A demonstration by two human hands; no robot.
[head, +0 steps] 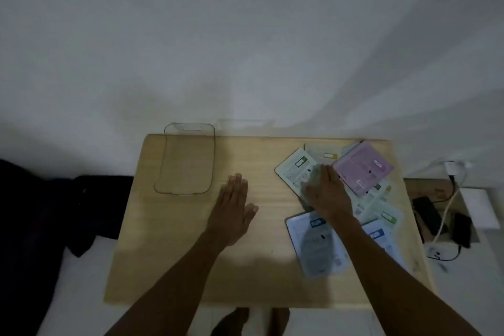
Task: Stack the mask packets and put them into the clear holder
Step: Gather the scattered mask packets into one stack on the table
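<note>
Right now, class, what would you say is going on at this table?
A person is sorting mask packets scattered over the right side of a wooden table. The right hand lies flat on a green-labelled packet. The left hand rests open on bare wood, holding nothing. The clear holder stands empty at the far left, so no stack is made yet.

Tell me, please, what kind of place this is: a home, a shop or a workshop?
Probably a room in a home. A small wooden table stands against a plain white wall, chargers and cables lie beside it, and dark clothing or bedding is heaped at the left.
</note>
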